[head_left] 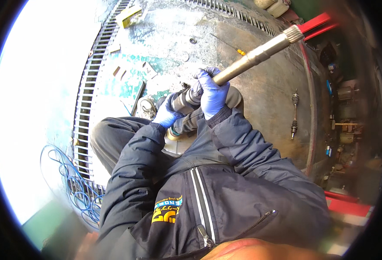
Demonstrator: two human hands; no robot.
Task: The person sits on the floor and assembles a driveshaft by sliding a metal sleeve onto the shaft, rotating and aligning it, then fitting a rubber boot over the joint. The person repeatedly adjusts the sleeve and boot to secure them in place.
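Note:
A long metal shaft [256, 58] with a splined end slants up to the right across my view. My right hand [213, 95], in a blue-violet glove, is wrapped round its middle. Lower down, my left hand [167, 113], gloved alike, grips the thicker, dark grey end [185, 102] of this shaft from the left side. That lower end sits above my bent legs, and part of it is hidden behind my fingers. The splined tip is raised off the floor, close to a red metal frame [315, 27] at the upper right.
A drive shaft [294, 113] with dark ribbed boots lies on the floor to the right, beside a long reddish hose [311, 108]. Floor gratings [87, 93] run along the left and far side. Blue hose [76, 184] is coiled lower left. A yellow box [129, 16] and black ring [193, 40] lie farther off.

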